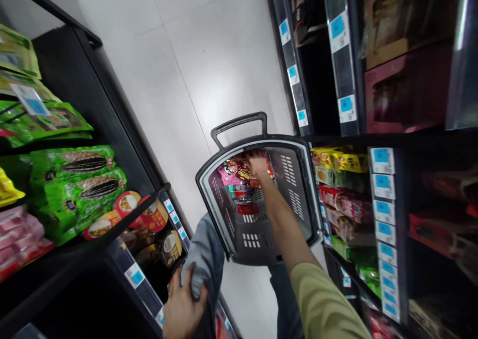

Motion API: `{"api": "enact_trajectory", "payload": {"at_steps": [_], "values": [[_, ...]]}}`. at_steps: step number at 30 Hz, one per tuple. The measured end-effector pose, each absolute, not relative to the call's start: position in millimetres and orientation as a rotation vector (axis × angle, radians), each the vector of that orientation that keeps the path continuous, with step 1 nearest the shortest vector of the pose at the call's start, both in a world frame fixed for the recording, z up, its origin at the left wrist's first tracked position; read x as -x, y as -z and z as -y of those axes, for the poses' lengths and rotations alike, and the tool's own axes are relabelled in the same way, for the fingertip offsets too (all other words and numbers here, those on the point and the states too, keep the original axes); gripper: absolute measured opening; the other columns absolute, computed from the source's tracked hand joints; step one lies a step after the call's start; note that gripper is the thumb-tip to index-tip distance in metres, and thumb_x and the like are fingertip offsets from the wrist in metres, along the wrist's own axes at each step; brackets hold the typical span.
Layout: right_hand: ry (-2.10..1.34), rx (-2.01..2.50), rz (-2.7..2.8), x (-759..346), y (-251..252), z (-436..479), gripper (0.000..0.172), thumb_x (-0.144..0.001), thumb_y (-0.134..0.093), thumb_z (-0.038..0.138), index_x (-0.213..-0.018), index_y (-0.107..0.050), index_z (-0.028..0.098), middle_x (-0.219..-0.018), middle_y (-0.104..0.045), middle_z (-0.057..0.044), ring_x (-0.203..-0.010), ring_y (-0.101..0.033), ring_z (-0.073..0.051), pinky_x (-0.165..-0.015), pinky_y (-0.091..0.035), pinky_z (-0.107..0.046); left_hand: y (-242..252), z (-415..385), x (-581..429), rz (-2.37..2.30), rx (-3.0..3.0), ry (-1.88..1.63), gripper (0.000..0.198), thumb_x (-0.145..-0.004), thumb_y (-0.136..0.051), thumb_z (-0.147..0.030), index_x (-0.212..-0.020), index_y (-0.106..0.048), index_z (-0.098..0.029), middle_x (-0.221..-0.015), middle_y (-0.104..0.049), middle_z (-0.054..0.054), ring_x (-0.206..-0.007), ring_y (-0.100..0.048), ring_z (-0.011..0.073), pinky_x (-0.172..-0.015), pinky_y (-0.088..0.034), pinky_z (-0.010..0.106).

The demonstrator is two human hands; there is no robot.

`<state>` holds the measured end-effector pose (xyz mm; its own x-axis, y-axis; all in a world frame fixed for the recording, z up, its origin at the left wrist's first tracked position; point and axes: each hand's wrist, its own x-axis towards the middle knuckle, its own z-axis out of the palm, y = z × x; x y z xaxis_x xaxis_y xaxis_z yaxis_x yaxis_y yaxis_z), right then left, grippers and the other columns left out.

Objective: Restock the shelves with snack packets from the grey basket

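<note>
A dark grey shopping basket (pixel 254 259) with a pale inner rim stands on the floor between my legs, its black handle tipped toward the far side. My right hand (pixel 257 165) reaches deep into it, fingers curled down among the packets at the far end; what they grip is hidden. Beside that hand lie a pink snack packet (pixel 227 172) and a dark red snack packet (pixel 244 173). Nearer me in the basket is a small red packet (pixel 248 208). My left hand (pixel 184 301) rests on my bent left knee (pixel 203 259), fingers spread and holding nothing.
On the left, a black shelf (pixel 70 65) carries green sunflower seed bags (pixel 89 162) and round red-lidded tubs (pixel 151 212). The right shelves hold yellow packets (pixel 339 160), red packets (pixel 345 202) and a pink box (pixel 407 95). Price labels (pixel 386 229) line the shelf edges. Grey floor (pixel 209 70) stretches ahead.
</note>
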<state>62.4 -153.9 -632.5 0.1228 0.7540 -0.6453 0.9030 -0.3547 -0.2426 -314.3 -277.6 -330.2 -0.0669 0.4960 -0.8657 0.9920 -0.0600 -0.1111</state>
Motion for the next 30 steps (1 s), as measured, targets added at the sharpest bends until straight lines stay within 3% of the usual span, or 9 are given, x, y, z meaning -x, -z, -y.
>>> {"api": "enact_trajectory", "payload": {"at_steps": [5,11,14,21,26,30], "values": [[1.047,-2.228,-1.674,-74.2,628.2,155.5,0.048,-0.091,-0.045,0.01,-0.138,-0.054,0.015,-0.136,-0.058,-0.02,-0.129,-0.047,-0.03,-0.114,-0.026,-0.048,328.5,271.5,305.0,-1.621,-1.642,1.022,0.049,-0.096,-0.043,-0.042,-0.142,-0.05,-0.026,-0.138,-0.05,0.011,-0.12,-0.058,0.0301,-0.091,-0.054,0.042],[1.046,-2.367,-1.485,-77.6,624.8,164.3,0.056,-0.088,-0.057,0.016,-0.142,-0.047,0.009,-0.122,-0.065,-0.023,-0.112,-0.058,-0.032,-0.101,-0.04,-0.041,329.4,271.0,297.1,-1.613,-1.681,0.985,0.048,-0.095,-0.044,-0.04,-0.14,-0.051,-0.026,-0.137,-0.05,0.01,-0.122,-0.056,0.0295,-0.095,-0.052,0.042],[1.147,-2.397,-1.457,-73.3,630.1,160.9,0.053,-0.088,-0.058,0.014,-0.14,-0.053,0.018,-0.126,-0.064,-0.019,-0.11,-0.06,-0.03,-0.1,-0.041,-0.04,329.8,270.8,294.4,-1.613,-1.681,0.982,0.048,-0.094,-0.045,-0.04,-0.139,-0.053,-0.024,-0.136,-0.051,0.011,-0.122,-0.056,0.0298,-0.096,-0.052,0.042],[1.378,-2.674,-1.278,-73.8,625.3,154.3,0.037,-0.091,-0.052,0.015,-0.125,-0.067,0.015,-0.129,-0.063,-0.018,-0.118,-0.056,-0.03,-0.106,-0.038,-0.042,329.3,272.2,292.3,-1.626,-1.677,0.987,0.048,-0.093,-0.048,-0.04,-0.139,-0.053,-0.026,-0.14,-0.05,0.011,-0.124,-0.054,0.0307,-0.095,-0.052,0.043],[1.535,-3.021,-1.106,-79.3,567.2,189.3,0.032,-0.087,-0.056,0.02,-0.115,-0.072,0.018,-0.118,-0.069,-0.01,-0.112,-0.06,-0.024,-0.104,-0.043,-0.035,325.5,275.3,285.6,-1.595,-1.728,1.025,0.047,-0.096,-0.043,-0.041,-0.138,-0.054,-0.024,-0.138,-0.05,0.013,-0.123,-0.053,0.0311,-0.09,-0.052,0.042],[1.68,-3.437,-0.485,-69.6,474.0,230.9,0.039,-0.084,-0.062,0.048,-0.098,-0.071,0.012,-0.092,-0.071,-0.01,-0.086,-0.065,-0.023,-0.081,-0.055,-0.038,320.6,277.1,272.4,-1.543,-1.758,1.049,0.048,-0.096,-0.041,-0.039,-0.136,-0.056,-0.018,-0.138,-0.05,0.017,-0.121,-0.054,0.032,-0.093,-0.049,0.044]]}}
